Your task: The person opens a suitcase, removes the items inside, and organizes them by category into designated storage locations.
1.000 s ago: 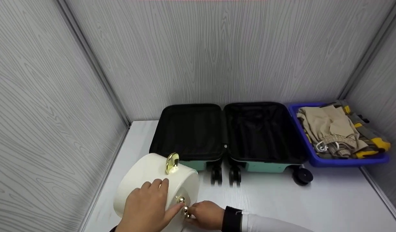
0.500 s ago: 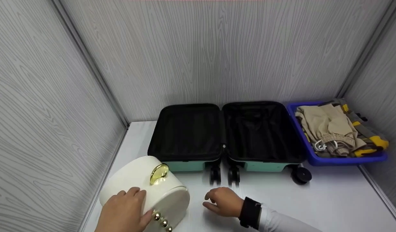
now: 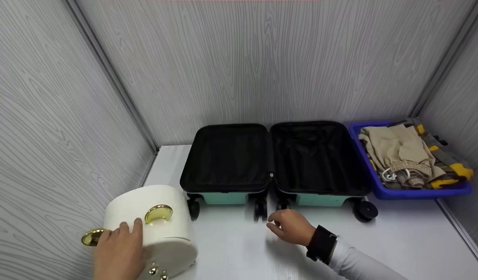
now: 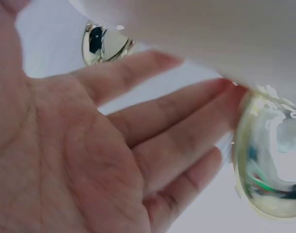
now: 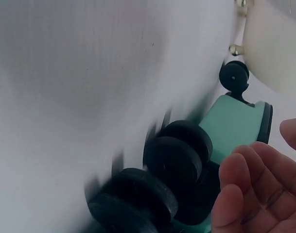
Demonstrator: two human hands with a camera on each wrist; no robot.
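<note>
A white rounded box [image 3: 176, 219] with shiny gold fittings stands at the front left in the head view. My left hand [image 3: 120, 249] lies against its near left side, fingertips touching the white surface. In the left wrist view the palm [image 4: 79, 160] and outstretched fingers show beneath the box, beside a gold disc-shaped fitting [image 4: 276, 160]. Gold balls [image 3: 153, 271] stick out from the box's lower front. My right hand [image 3: 295, 229] hovers in front of the suitcase with loosely bent fingers, holding nothing. The right wrist view shows it [image 5: 264, 189] near the suitcase wheels [image 5: 172, 158].
A mint-green suitcase [image 3: 225, 198] lies spread flat at the back, both black-lined halves facing up. Right of it sits a blue basket [image 3: 414, 194] with folded beige trousers [image 3: 398, 149] on grey-and-yellow cloth. Grey wood-grain walls [image 3: 239, 58] enclose the white surface.
The white box has moved left and turned, bringing a second gold disc into sight. My left hand has moved left with it. My right hand has left the gold balls and moved right.
</note>
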